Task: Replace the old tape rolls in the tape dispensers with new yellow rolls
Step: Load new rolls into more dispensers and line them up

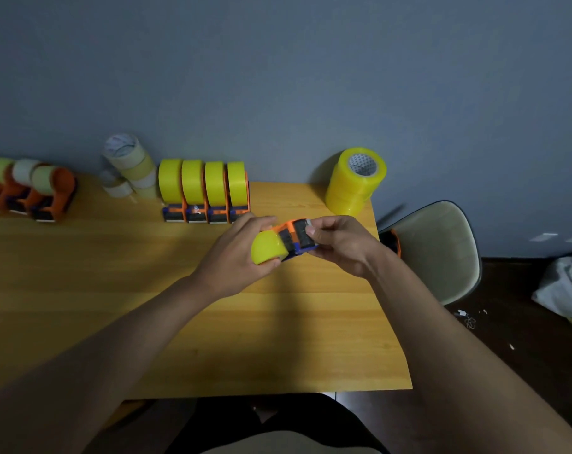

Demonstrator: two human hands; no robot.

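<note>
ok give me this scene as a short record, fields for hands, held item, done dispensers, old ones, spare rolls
left hand: left hand grips the bright yellow tape roll
right hand: right hand pinches the head of the orange and blue plastic tape dispenser
held item: dispenser above the wooden table
done: row of four yellow-loaded dispensers by the wall
old: orange dispensers with pale rolls, far left
spares: stack of yellow rolls, back right
removed: pile of pale rolls

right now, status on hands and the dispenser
Left hand grips yellow roll end of dispenser. Right hand pinches cutter end. Held above table, nothing in the way.
</note>
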